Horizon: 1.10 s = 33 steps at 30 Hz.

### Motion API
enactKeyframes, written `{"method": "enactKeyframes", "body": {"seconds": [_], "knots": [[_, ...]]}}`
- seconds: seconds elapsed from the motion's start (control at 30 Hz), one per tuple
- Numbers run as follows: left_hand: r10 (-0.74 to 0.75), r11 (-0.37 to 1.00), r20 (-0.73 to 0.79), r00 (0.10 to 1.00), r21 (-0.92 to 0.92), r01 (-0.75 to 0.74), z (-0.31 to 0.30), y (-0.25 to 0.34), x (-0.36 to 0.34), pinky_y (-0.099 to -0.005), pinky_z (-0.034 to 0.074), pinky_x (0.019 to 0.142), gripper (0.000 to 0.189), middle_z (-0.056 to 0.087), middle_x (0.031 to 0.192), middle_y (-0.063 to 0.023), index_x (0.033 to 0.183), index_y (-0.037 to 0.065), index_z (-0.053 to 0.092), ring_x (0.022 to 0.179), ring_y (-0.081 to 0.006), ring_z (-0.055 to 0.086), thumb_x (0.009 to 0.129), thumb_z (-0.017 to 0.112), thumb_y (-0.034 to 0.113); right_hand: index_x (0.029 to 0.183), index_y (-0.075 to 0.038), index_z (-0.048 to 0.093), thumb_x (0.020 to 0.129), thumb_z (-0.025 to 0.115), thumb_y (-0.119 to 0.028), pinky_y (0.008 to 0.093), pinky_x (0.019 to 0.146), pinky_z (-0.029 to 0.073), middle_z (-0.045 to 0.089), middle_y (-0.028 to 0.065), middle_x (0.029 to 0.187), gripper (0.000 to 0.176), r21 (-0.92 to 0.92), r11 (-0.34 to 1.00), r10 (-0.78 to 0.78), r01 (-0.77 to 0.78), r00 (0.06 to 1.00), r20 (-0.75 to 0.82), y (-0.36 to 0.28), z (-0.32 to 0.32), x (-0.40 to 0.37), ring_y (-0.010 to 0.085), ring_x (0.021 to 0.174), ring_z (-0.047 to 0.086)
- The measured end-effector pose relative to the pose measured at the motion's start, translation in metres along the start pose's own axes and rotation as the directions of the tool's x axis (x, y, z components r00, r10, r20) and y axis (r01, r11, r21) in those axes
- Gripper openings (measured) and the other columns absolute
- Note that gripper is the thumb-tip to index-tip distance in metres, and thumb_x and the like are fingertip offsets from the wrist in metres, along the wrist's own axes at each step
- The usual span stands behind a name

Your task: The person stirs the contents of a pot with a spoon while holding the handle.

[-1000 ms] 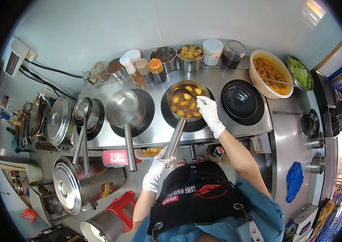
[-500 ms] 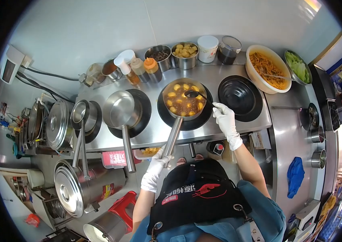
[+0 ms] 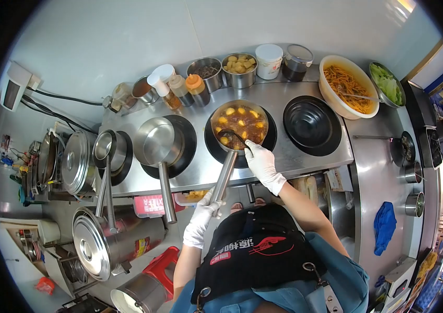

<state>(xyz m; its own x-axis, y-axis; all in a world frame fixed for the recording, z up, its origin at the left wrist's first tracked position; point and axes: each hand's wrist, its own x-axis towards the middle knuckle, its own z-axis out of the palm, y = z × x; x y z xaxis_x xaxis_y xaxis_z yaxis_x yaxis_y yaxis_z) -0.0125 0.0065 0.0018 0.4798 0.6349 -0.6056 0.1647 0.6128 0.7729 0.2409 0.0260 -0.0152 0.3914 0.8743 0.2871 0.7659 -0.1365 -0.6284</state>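
Note:
A steel saucepan (image 3: 239, 125) full of brown broth with yellow pieces sits on a round black burner plate. My gloved left hand (image 3: 207, 209) is closed around the end of its long handle. In my gloved right hand (image 3: 260, 160), closed near the pan's front rim, is a black spoon (image 3: 236, 136) whose bowl dips into the broth at the left side. To the right of the pan lies a wide black bowl (image 3: 311, 125). Left of it another steel saucepan (image 3: 157, 141) rests on its own plate, its handle pointing toward me.
Along the wall stand squeeze bottles (image 3: 197, 89), a pot of yellow chunks (image 3: 239, 70) and a white lidded tub (image 3: 269, 61). At the right is a large basin of orange shreds (image 3: 347, 88). A blue cloth (image 3: 384, 228) lies on the side counter; a big lidded stockpot (image 3: 92, 242) is below left.
My right hand has moved left and down with the spoon, from the pan's right side to its front. The spoon's bowl has shifted to the left in the broth. My left hand stays put.

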Motion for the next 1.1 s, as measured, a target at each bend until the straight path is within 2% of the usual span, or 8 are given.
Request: {"method": "enactKeyframes", "body": {"seconds": [0.3, 0.43, 0.5, 0.53, 0.57, 0.67, 1.0, 1.1], "knots": [[-0.016, 1.000, 0.007, 1.000, -0.015, 0.016, 0.000, 0.002, -0.001, -0.0211, 0.047, 0.051, 0.060, 0.065, 0.098, -0.0083, 0.142, 0.009, 0.037, 0.055, -0.0083, 0.053, 0.087, 0.058, 0.004, 0.101, -0.005, 0.066, 0.086, 0.053, -0.025, 0.0435, 0.070, 0.052, 0.067, 0.0177, 0.084, 0.028, -0.185, 0.976, 0.157, -0.117, 0.963, 0.217, -0.020, -0.009, 0.007, 0.0353, 0.076, 0.065], [-0.019, 1.000, 0.005, 1.000, -0.018, 0.019, 0.001, 0.004, -0.002, -0.0209, 0.047, 0.051, 0.060, 0.065, 0.098, -0.0084, 0.142, 0.009, 0.037, 0.055, -0.0081, 0.053, 0.087, 0.057, 0.003, 0.095, -0.005, 0.068, 0.086, 0.053, -0.024, 0.0423, 0.077, 0.050, 0.066, 0.0208, 0.087, 0.027, 0.015, 0.964, 0.260, -0.265, 0.953, 0.159, -0.002, -0.005, 0.016, 0.0373, 0.083, 0.064], [-0.022, 1.000, 0.008, 1.000, -0.022, 0.022, 0.000, 0.004, -0.002, -0.0208, 0.047, 0.052, 0.059, 0.065, 0.098, -0.0084, 0.143, 0.009, 0.037, 0.055, -0.0081, 0.053, 0.087, 0.057, 0.003, 0.093, -0.005, 0.069, 0.086, 0.053, -0.024, 0.0409, 0.079, 0.050, 0.065, 0.0227, 0.091, 0.027, 0.208, 0.904, 0.304, -0.373, 0.905, 0.299, 0.016, 0.000, 0.021, 0.0378, 0.086, 0.063], [-0.020, 1.000, 0.014, 1.000, -0.024, 0.020, 0.000, 0.003, -0.001, -0.0207, 0.047, 0.052, 0.059, 0.065, 0.099, -0.0085, 0.143, 0.009, 0.036, 0.055, -0.0081, 0.053, 0.087, 0.056, 0.003, 0.086, -0.002, 0.069, 0.086, 0.053, -0.021, 0.0378, 0.065, 0.050, 0.067, 0.0206, 0.078, 0.025, 0.294, 0.856, 0.339, -0.425, 0.891, 0.301, 0.027, 0.007, 0.020, 0.0329, 0.070, 0.065], [-0.018, 1.000, 0.020, 1.000, -0.026, 0.018, -0.001, 0.002, -0.001, -0.0206, 0.046, 0.052, 0.059, 0.065, 0.099, -0.0086, 0.143, 0.009, 0.036, 0.055, -0.0080, 0.053, 0.087, 0.056, 0.002, 0.086, -0.002, 0.069, 0.086, 0.053, -0.021, 0.0378, 0.065, 0.050, 0.067, 0.0206, 0.078, 0.025, 0.294, 0.855, 0.340, -0.426, 0.891, 0.301, 0.027, 0.003, 0.021, 0.0329, 0.070, 0.065], [-0.006, 1.000, 0.025, 1.000, -0.027, 0.006, 0.000, 0.004, -0.001, -0.0207, 0.046, 0.052, 0.059, 0.064, 0.100, -0.0088, 0.143, 0.009, 0.036, 0.055, -0.0081, 0.053, 0.087, 0.055, 0.002, 0.076, -0.001, 0.062, 0.089, 0.054, -0.016, 0.0262, 0.040, 0.033, 0.050, 0.0007, 0.057, 0.021, 0.530, 0.408, 0.522, -0.743, 0.666, 0.532, 0.006, -0.026, 0.026, 0.0084, 0.044, 0.042], [-0.009, 0.999, 0.028, 1.000, -0.034, 0.010, -0.001, 0.004, -0.001, -0.0206, 0.046, 0.052, 0.059, 0.064, 0.101, -0.0091, 0.143, 0.009, 0.036, 0.056, -0.0087, 0.053, 0.087, 0.053, 0.001, 0.070, -0.006, 0.054, 0.090, 0.053, -0.015, 0.0253, 0.035, 0.027, 0.048, -0.0011, 0.055, 0.022, 0.582, 0.300, 0.523, -0.756, 0.641, 0.563, 0.011, -0.037, 0.026, 0.0076, 0.039, 0.038], [-0.001, 1.000, 0.034, 0.999, -0.031, 0.002, 0.000, 0.004, -0.001, -0.0206, 0.046, 0.052, 0.058, 0.064, 0.100, -0.0088, 0.143, 0.010, 0.036, 0.056, -0.0087, 0.053, 0.087, 0.053, 0.001, 0.082, -0.003, 0.060, 0.092, 0.053, -0.015, 0.0250, 0.036, 0.027, 0.049, -0.0004, 0.058, 0.017, 0.583, 0.340, 0.518, -0.738, 0.664, 0.539, 0.007, -0.037, 0.025, 0.0067, 0.038, 0.034]]}}
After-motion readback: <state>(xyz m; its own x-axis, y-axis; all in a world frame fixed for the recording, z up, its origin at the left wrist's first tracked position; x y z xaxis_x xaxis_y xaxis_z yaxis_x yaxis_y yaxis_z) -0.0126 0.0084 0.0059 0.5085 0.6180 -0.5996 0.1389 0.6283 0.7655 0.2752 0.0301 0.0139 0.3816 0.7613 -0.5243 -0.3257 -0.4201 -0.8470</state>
